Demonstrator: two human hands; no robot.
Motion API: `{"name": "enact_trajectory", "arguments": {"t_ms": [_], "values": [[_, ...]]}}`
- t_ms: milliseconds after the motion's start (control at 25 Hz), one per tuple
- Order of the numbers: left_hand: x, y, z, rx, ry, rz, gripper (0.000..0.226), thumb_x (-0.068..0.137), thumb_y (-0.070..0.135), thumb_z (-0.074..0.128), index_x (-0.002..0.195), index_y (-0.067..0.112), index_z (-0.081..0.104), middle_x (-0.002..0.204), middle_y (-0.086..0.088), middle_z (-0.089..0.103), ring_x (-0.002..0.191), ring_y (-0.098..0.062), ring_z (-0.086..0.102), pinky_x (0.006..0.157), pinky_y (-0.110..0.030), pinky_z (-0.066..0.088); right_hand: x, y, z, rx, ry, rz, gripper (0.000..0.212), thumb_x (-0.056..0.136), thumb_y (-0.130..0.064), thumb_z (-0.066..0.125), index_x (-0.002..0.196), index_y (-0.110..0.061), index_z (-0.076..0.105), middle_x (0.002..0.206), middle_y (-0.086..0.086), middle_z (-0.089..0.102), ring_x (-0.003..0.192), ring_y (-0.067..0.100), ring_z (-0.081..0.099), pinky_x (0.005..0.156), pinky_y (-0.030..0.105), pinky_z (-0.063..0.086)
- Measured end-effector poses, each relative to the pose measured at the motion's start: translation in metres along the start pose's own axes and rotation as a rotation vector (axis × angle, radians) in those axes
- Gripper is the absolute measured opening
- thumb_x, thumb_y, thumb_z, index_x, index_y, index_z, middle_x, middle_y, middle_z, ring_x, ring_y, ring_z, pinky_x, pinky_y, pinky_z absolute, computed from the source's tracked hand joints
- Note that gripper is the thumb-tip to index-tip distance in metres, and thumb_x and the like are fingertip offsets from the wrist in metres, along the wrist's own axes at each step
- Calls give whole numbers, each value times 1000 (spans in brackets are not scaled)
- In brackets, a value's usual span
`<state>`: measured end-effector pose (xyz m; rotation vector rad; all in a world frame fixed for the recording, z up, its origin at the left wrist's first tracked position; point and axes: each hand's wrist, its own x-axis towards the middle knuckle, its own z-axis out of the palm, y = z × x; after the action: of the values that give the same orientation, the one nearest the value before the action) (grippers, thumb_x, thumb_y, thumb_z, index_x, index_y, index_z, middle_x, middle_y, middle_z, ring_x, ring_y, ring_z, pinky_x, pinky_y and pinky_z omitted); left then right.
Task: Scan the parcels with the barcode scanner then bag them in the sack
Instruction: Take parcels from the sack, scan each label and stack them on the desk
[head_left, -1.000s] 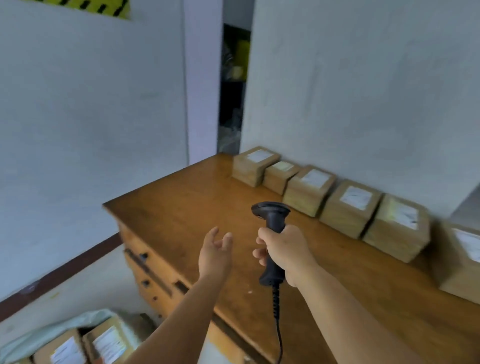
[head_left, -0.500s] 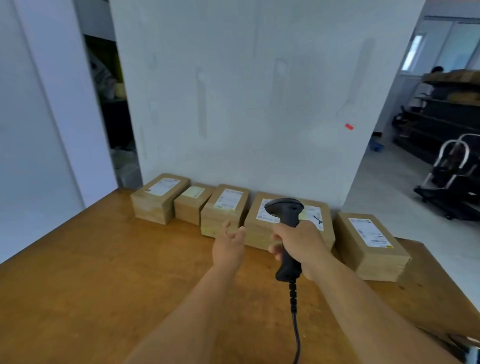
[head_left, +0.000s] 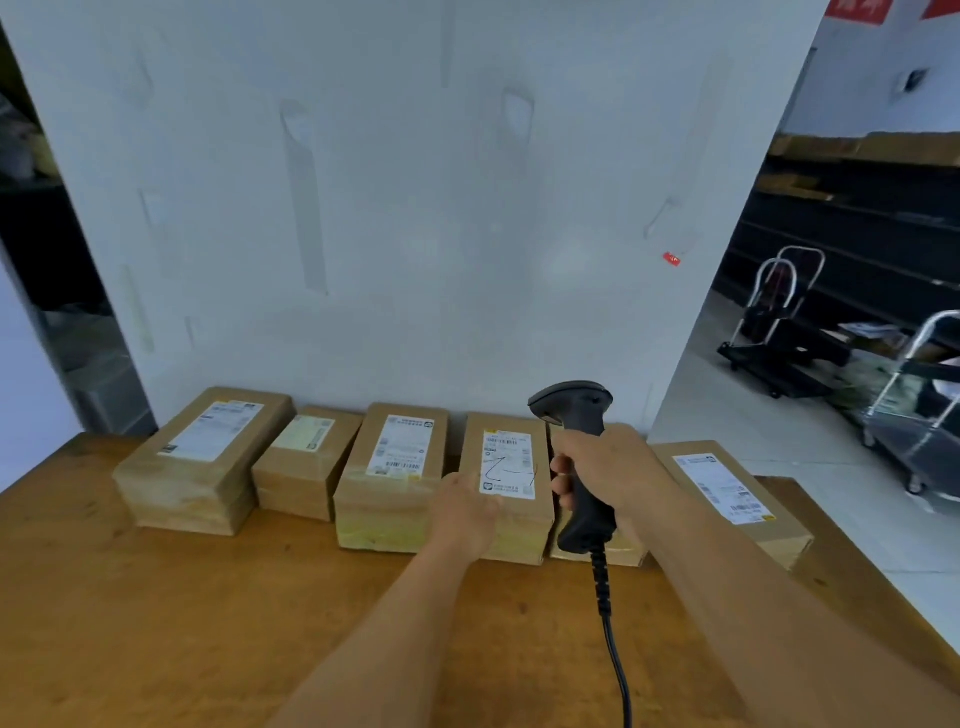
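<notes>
Parcels are lined up in a row along the far edge of the wooden table (head_left: 156, 623), against the grey wall (head_left: 415, 208). Six brown boxes are seen, each with a white label on top. The fourth parcel (head_left: 511, 499), counted from the left and lying at about 12 o'clock from the person, is touched at its near left corner by the left hand (head_left: 465, 512); its fingers are laid over the box edge, and whether they are curled round it cannot be told. The barcode scanner (head_left: 579, 467) is gripped by its handle in the right hand (head_left: 605, 470), at about 1 o'clock, and is held upright above the fifth parcel (head_left: 618, 551), most of which is hidden. Its black cable (head_left: 615, 654) is seen hanging down toward 6 o'clock. Trolleys (head_left: 779, 332) are seen on the tiled floor at 3 o'clock. No sack is seen.
</notes>
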<state>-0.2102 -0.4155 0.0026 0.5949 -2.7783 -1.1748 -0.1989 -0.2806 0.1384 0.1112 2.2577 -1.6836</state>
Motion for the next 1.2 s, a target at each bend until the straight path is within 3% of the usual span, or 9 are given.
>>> {"name": "enact_trajectory", "arguments": {"t_ms": [200, 440, 960, 1200], "values": [[21, -6, 7, 116, -3, -52, 32, 97, 32, 47, 121, 12, 49, 122, -5, 53, 111, -20, 50, 102, -36, 42, 15, -5, 12, -27, -31, 38, 8, 86, -8, 53, 94, -5, 56, 71, 6, 57, 52, 15, 53, 53, 27, 49], [25, -13, 17, 172, 53, -42, 47, 95, 33, 54, 135, 13, 40, 136, -6, 45, 128, -22, 39, 107, -33, 35, 26, -2, 18, -78, -15, 40, 6, 85, -8, 53, 89, -5, 56, 70, 6, 57, 51, 14, 54, 54, 27, 50], [33, -14, 22, 214, 86, -42, 51, 95, 33, 55, 138, 12, 38, 138, -6, 45, 131, -23, 38, 109, -35, 33, 37, 1, 21, -120, -11, 27, 3, 82, -7, 53, 81, -5, 54, 65, 6, 57, 41, 13, 51, 48, 25, 47], [35, -14, 22, 206, 78, -47, 50, 94, 29, 56, 137, 10, 38, 136, -7, 47, 128, -24, 41, 107, -35, 37, 52, 15, 23, -140, 69, -5, 6, 82, -8, 54, 80, -3, 56, 65, 7, 58, 51, 15, 53, 54, 28, 49]]}}
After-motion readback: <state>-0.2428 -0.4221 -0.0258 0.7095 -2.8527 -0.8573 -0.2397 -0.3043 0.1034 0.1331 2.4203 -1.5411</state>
